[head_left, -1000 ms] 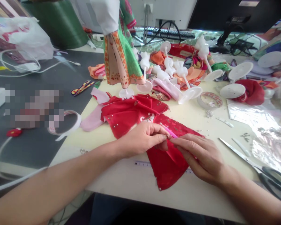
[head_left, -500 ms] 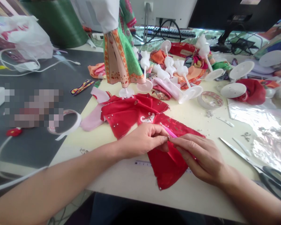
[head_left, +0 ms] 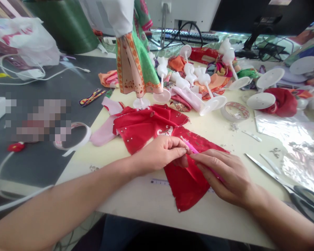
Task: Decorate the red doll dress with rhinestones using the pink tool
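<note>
A small red doll dress [head_left: 146, 127] with white pattern lies flat on the cream table [head_left: 151, 205], a pink sleeve piece at its left. My left hand [head_left: 161, 153] rests on the dress with fingertips pinched on the red fabric. My right hand [head_left: 221, 174] lies on the dress's lower part and holds a thin pink stick [head_left: 190, 147], whose tip pokes out between the two hands. Both hands' fingertips meet at the same spot on the fabric.
A dressed doll stand in green and orange [head_left: 133, 62] stands behind the dress. White doll stands [head_left: 206, 90] and cloth scraps pile at the back. Tape rolls [head_left: 73, 137] [head_left: 235, 111], scissors [head_left: 290, 188] at right, clear plastic sheet [head_left: 298, 143], cables and a bag at left.
Hardly anything has moved; my hands stay pinched at the same spot, with only a slight shift of the fingers and the pink stick.
</note>
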A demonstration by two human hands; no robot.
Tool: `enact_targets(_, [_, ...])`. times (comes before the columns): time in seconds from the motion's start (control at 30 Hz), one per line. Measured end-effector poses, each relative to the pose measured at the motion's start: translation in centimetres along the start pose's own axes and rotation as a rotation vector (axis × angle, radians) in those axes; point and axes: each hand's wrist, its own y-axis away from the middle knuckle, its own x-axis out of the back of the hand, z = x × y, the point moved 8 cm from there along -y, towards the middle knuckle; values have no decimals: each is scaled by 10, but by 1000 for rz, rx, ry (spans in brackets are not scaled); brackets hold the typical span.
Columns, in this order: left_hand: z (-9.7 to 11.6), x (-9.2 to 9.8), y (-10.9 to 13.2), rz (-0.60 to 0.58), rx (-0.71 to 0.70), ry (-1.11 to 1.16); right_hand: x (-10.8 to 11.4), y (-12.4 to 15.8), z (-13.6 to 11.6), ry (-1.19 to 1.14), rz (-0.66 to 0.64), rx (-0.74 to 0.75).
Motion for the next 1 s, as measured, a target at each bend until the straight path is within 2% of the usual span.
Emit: enact_targets(1.0, [1, -1, 0, -25, -5, 11, -3, 1, 1, 6, -23, 17])
